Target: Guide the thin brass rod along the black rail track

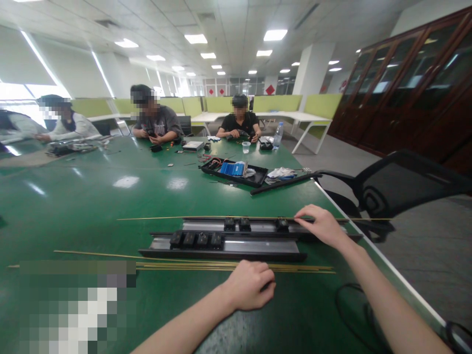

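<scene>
A long thin brass rod (155,218) lies along the far edge of a black rail with a silver channel (261,226). My right hand (319,223) pinches this rod between thumb and fingertips, over the rail's right part. Three small black blocks (244,224) sit in that rail. Nearer to me is a second black rail (258,246), with several black blocks (202,239) in its left half. My left hand (252,285) rests on the table with curled fingers, beside several loose brass rods (295,268); nothing shows in it.
On the green table (92,196), a black tray (258,178) holds a blue finned part (232,169) and wires. White gloves (282,174) and a black bar (283,184) lie beside it. A chair (383,191) stands right; a cable (350,314) lies near my right arm. Several people sit beyond.
</scene>
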`<act>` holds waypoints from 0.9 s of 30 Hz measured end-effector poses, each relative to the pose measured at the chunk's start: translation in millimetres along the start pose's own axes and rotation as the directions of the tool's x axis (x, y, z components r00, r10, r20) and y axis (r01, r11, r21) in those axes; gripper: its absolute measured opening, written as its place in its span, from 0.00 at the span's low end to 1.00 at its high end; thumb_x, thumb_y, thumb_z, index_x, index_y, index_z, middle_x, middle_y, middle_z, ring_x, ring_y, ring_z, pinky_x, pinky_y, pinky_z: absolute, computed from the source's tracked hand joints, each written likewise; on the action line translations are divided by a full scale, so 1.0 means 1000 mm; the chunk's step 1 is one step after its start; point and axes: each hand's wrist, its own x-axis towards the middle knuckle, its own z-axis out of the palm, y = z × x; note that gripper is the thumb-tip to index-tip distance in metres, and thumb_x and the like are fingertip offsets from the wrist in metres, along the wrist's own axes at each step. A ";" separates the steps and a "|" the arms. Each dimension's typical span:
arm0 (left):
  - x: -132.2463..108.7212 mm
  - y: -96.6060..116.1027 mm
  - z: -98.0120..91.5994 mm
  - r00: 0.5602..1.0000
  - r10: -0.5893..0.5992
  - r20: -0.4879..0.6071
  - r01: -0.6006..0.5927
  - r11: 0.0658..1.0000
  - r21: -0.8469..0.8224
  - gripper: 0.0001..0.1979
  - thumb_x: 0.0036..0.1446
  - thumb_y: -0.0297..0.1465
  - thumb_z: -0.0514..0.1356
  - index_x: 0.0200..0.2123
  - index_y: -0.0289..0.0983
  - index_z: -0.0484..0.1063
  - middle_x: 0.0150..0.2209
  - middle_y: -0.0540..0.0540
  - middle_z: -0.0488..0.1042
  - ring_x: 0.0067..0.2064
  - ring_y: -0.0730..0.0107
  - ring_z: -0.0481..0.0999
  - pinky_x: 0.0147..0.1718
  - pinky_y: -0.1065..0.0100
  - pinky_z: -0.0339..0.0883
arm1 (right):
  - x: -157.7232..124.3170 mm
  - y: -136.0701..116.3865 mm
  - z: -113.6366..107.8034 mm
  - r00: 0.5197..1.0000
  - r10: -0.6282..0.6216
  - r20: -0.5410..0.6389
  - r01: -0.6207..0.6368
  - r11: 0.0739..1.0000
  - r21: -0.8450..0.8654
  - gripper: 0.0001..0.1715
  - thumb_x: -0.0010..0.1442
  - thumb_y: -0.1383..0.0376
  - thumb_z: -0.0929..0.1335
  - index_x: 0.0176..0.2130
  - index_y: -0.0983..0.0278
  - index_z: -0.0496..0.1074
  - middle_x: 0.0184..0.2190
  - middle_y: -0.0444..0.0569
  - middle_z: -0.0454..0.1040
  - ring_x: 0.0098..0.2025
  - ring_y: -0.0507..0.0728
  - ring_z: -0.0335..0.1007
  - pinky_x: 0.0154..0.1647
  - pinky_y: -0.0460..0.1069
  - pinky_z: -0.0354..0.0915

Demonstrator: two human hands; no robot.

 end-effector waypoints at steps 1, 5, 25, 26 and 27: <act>0.000 0.000 0.000 1.000 0.000 -0.001 0.000 1.000 -0.002 0.06 0.63 0.32 0.56 0.33 0.38 0.69 0.31 0.50 0.72 0.31 0.70 0.73 0.25 0.68 0.55 | 0.000 0.001 0.000 1.000 0.001 -0.001 -0.001 1.000 -0.001 0.11 0.62 0.57 0.67 0.34 0.58 0.77 0.38 0.49 0.80 0.42 0.59 0.74 0.47 0.55 0.68; 0.001 0.000 0.000 1.000 0.000 0.003 0.001 1.000 -0.011 0.06 0.63 0.33 0.56 0.34 0.38 0.69 0.31 0.49 0.72 0.31 0.70 0.73 0.26 0.68 0.56 | 0.000 0.002 -0.002 1.000 0.001 -0.005 -0.001 1.000 -0.003 0.12 0.62 0.56 0.67 0.34 0.58 0.77 0.38 0.49 0.80 0.42 0.59 0.74 0.47 0.55 0.68; 0.002 0.000 -0.001 1.000 0.008 0.005 -0.008 1.000 0.004 0.06 0.63 0.32 0.56 0.34 0.38 0.70 0.30 0.49 0.72 0.31 0.70 0.74 0.25 0.68 0.56 | -0.002 0.009 -0.010 0.996 0.083 0.030 -0.084 0.996 0.026 0.12 0.60 0.54 0.69 0.33 0.58 0.79 0.38 0.49 0.80 0.42 0.59 0.75 0.46 0.55 0.69; 0.002 0.000 -0.001 1.000 0.007 0.004 -0.007 1.000 0.003 0.06 0.62 0.32 0.56 0.34 0.38 0.70 0.30 0.49 0.72 0.31 0.70 0.74 0.25 0.68 0.57 | -0.002 0.010 -0.010 0.996 0.086 0.030 -0.087 0.996 0.028 0.12 0.59 0.54 0.69 0.33 0.58 0.79 0.38 0.49 0.80 0.42 0.59 0.75 0.46 0.55 0.69; 0.002 0.000 -0.001 1.000 0.007 0.005 -0.007 1.000 0.001 0.06 0.62 0.32 0.56 0.34 0.38 0.70 0.30 0.49 0.72 0.31 0.70 0.74 0.25 0.68 0.57 | -0.003 0.010 -0.010 0.996 0.087 0.031 -0.088 0.996 0.029 0.13 0.59 0.54 0.69 0.33 0.58 0.79 0.38 0.49 0.80 0.41 0.59 0.75 0.46 0.55 0.70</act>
